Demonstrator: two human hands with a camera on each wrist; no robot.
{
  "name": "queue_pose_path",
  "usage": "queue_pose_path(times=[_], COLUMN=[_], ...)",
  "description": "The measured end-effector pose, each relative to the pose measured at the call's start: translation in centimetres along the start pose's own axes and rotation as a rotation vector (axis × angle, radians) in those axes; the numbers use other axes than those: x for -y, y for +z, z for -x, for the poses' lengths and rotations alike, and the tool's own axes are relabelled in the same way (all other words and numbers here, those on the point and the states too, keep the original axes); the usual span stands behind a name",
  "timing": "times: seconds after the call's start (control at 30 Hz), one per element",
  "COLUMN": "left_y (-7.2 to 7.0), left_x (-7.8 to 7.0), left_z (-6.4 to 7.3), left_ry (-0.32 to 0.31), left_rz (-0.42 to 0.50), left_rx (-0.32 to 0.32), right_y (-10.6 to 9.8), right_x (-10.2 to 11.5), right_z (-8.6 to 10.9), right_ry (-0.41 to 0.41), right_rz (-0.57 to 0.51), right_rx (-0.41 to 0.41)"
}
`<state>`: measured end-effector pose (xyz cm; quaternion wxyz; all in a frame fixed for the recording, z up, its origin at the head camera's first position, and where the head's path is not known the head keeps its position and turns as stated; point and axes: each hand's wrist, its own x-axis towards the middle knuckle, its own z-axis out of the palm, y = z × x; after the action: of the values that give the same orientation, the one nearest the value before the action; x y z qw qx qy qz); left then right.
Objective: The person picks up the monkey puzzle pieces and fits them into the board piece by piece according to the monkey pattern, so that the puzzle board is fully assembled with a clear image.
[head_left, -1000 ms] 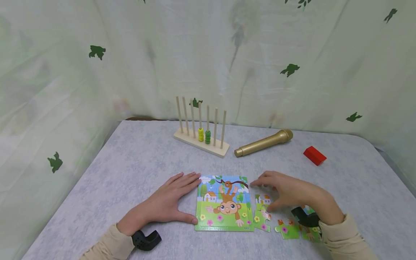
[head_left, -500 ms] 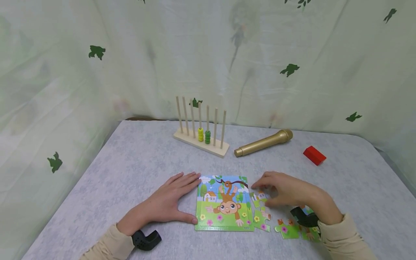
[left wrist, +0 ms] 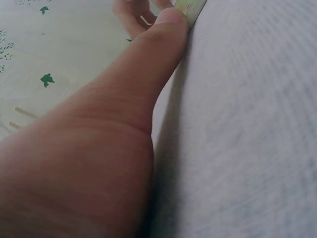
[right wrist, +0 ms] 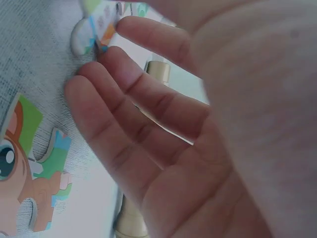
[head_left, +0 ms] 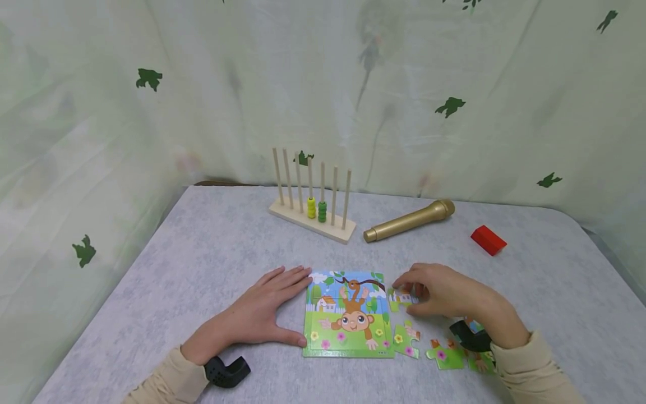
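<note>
A square puzzle board (head_left: 328,331) with a hanging monkey picture lies at the near middle of the table. Fingers and thumb spread, my left hand (head_left: 264,314) touches the board's left side. To the right of the board, my right hand (head_left: 449,292) pinches a puzzle piece (head_left: 396,300) with a house and tree on it. That piece lies close to the board's right edge, partly covered by my fingers; the right wrist view shows the same piece (right wrist: 85,35) near the fingertips. Just below it is another puzzle piece (head_left: 404,339), green with flowers.
More loose puzzle pieces (head_left: 446,357) lie under and near my right wrist. Farther back stand a wooden peg abacus (head_left: 313,221) with yellow and green beads, a gold microphone (head_left: 409,220) lying down, and a red block (head_left: 488,240). A leaf-patterned curtain hangs behind the table.
The house piece has turned and shifted up, away from the flower piece, with my right hand's fingers on it. My left hand has stayed at the board's left side.
</note>
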<state>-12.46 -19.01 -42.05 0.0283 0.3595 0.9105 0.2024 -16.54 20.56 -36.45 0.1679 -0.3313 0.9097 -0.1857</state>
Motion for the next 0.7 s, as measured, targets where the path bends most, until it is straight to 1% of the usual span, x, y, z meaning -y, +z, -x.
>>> queue_pose_path(times=[0.1,0.27,0.43,0.7], left_y=[0.02,-0.01,-0.05,-0.06], left_x=[-0.03,-0.05,-0.04,-0.05], left_z=[0.01,0.03,0.07,0.08], left_ry=[-0.001,-0.003,-0.004,-0.005], left_rz=[-0.001,0.000,0.006,0.011], left_rx=[-0.001,0.000,-0.001,-0.001], right_y=[0.09,0.03,0.00,0.05], right_x=[0.06,0.20,0.30,0.20], right_z=[-0.01,-0.03,-0.09,-0.16], right_ry=[-0.018,-0.013,-0.006,-0.029], right_rz=[0.024,0.050,0.047,0.027], right_rx=[-0.022,-0.037,-0.037,-0.049])
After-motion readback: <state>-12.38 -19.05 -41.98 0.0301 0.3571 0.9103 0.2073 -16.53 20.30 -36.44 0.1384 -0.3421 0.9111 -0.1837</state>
